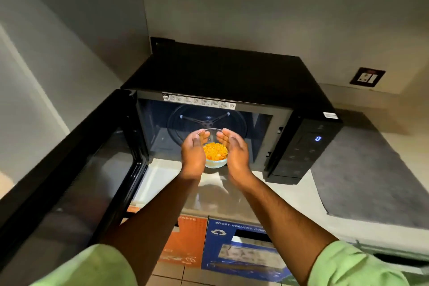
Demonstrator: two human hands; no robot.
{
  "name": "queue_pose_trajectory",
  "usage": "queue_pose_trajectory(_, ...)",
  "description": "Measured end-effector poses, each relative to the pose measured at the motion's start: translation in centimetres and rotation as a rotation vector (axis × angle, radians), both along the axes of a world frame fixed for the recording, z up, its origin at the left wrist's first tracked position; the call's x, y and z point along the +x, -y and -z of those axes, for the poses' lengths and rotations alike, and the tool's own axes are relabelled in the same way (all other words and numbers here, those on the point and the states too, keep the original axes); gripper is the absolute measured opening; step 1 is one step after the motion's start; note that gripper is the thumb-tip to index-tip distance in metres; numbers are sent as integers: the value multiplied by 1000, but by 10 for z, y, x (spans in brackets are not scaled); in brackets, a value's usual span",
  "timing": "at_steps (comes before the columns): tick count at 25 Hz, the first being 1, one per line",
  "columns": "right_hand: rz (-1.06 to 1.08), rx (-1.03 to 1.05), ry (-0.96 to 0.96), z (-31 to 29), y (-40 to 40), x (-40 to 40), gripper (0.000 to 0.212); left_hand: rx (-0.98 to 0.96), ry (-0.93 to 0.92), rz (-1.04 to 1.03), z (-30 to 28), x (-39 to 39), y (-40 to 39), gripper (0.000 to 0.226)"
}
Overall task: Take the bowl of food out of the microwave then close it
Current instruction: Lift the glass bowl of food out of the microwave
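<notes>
Where hands (193, 153) cup it, bowl (216, 158) sides vanish

My head view is dim overall, with soft ambient light on the pale wall (255, 7). The microwave (222, 76) cavity is lit from inside, making the orange food (215, 151) the brightest, most saturated patch. The digital display (318, 138) glows blue with slight bloom. I see a glossy reflection on the counter (209, 193) below the forearms. Wide-angle distortion bends the open door (69, 181) at left, and the green sleeves (348, 267) at the bottom edge are soft and blurred.
</notes>
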State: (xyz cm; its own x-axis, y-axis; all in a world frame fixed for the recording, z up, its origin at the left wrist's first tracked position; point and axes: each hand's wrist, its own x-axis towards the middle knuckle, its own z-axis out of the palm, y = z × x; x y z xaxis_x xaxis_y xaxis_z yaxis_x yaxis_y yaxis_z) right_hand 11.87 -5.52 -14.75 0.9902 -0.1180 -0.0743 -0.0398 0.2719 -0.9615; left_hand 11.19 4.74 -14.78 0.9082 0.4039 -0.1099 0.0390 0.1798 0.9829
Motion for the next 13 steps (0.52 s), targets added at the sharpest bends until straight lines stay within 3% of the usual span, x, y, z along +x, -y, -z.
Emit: queue_pose_trajectory(13, 53, -73, 2, -47, 80, -142, 33, 74, 43, 156, -59, -142, 72, 39)
